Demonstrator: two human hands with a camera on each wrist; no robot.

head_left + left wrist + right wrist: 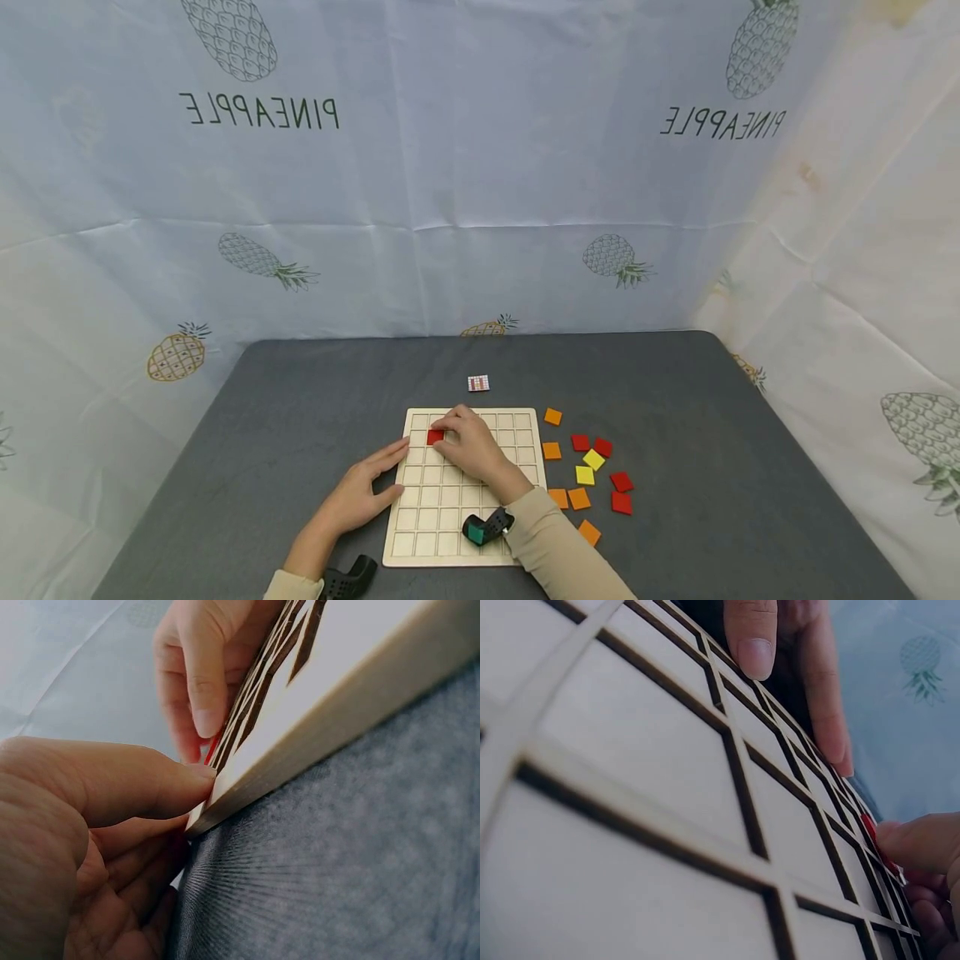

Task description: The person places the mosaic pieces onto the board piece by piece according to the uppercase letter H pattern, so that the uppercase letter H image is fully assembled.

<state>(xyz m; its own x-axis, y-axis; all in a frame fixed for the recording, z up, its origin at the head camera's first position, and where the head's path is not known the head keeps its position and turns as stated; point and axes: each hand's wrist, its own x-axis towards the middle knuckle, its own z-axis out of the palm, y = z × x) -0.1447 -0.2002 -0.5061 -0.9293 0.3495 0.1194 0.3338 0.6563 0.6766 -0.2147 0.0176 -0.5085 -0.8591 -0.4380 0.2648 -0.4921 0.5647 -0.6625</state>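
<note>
The head view alone takes in the whole scene. The board (431, 546), pale with a square grid, fills the lower middle of the frame on the grey table (330, 383). The red tile (435, 437) is at the board's upper left, flat and square. The right hand (468, 446) grasps it between thumb and fingers. The left hand (360, 496), fingers and thumb extended and spread, touches the board's left edge in a loose, unclenched way. Lower right of centre lie five orange tiles (552, 451), two yellow tiles (585, 476) and four other red tiles (621, 502). A small patterned card (478, 383) is above the board, and a pineapple-print cloth (450, 175) hangs behind.

The left wrist view shows what the head view hides: the board's thick, smooth side, running diagonally to the upper right, and the left thumb's tip resting on its rim, left of centre. The red tile is only a thin bright sliver below the right fingertips.

The right wrist view brings out the sunken cells, with dark-shadowed ridges between them. The right thumb bears on the red tile's edge at the right of the frame; how deep the tile sits I cannot tell. The left fingers come in at top centre.
</note>
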